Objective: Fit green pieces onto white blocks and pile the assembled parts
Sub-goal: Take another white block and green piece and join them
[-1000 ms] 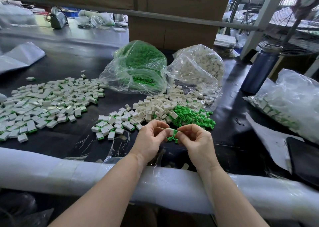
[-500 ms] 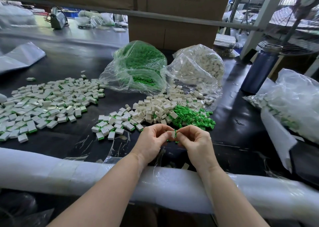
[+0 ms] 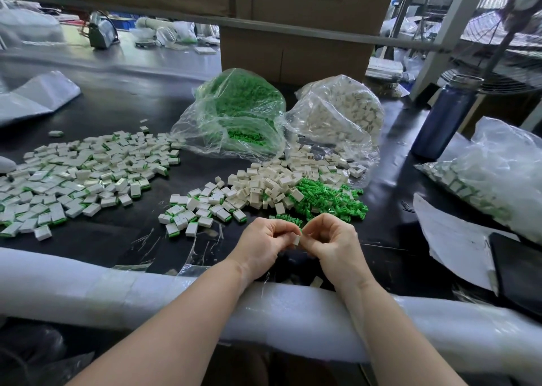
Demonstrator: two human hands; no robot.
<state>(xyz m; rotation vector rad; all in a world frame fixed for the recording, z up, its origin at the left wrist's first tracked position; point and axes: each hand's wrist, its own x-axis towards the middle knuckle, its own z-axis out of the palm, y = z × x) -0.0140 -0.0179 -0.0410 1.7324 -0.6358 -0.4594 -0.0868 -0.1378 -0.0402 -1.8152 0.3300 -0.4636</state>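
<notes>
Two bare hands meet at lower centre of the frame, the left hand [image 3: 264, 243] and the right hand [image 3: 328, 243] both curled, pinching one small white plastic block [image 3: 296, 240] between their fingertips just above the black surface [image 3: 96, 240]. No green shows on the block from this angle, so whether a clip is seated cannot be told; the fitting step appears to be in hand. Just above the hands lies a loose heap of small green plastic pieces [image 3: 328, 199], touching a mound of bare white blocks [image 3: 272, 180] to its left. A small cluster of assembled white-and-green parts [image 3: 199, 209] sits left of centre, and the broad pile of finished parts [image 3: 82, 177] spreads across the left of the frame. Next, by judgement, comes pressing the piece home, then carrying the part leftward to a pile. Clear bags of green pieces [image 3: 237, 113] and white blocks [image 3: 340, 116] stand at upper centre.
</notes>
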